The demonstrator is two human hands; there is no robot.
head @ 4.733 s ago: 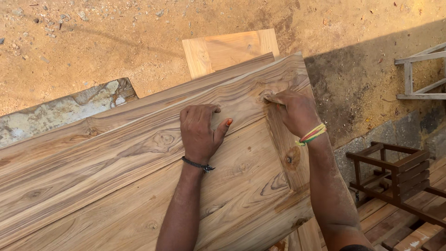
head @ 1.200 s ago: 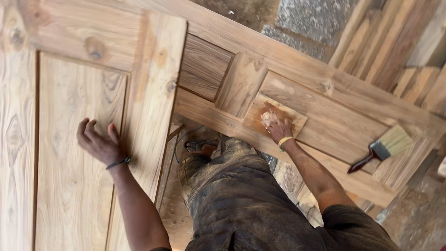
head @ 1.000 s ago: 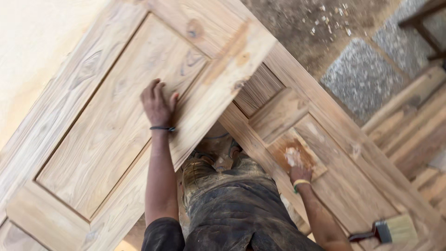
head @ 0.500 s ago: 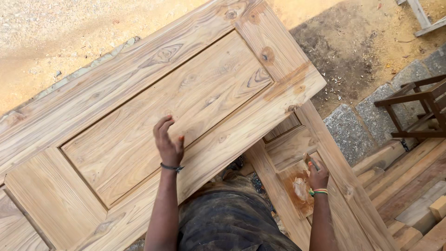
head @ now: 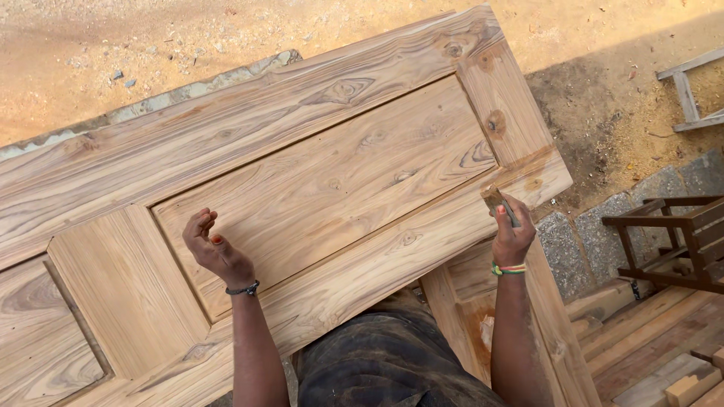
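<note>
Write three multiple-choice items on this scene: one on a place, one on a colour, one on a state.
1. Where is the right hand?
A. at the door's lower right edge
B. on the sand
C. on the chair

2. What colour is the left wrist band?
A. white
B. black
C. red

3. How is the left hand?
A. clenched on a brush
B. flat under the door
C. open, fingers curled, holding nothing

Answers:
1 A, it holds a small sanding block against the wooden panel door there.
2 B, the band is dark.
3 C, the palm is empty.
</note>
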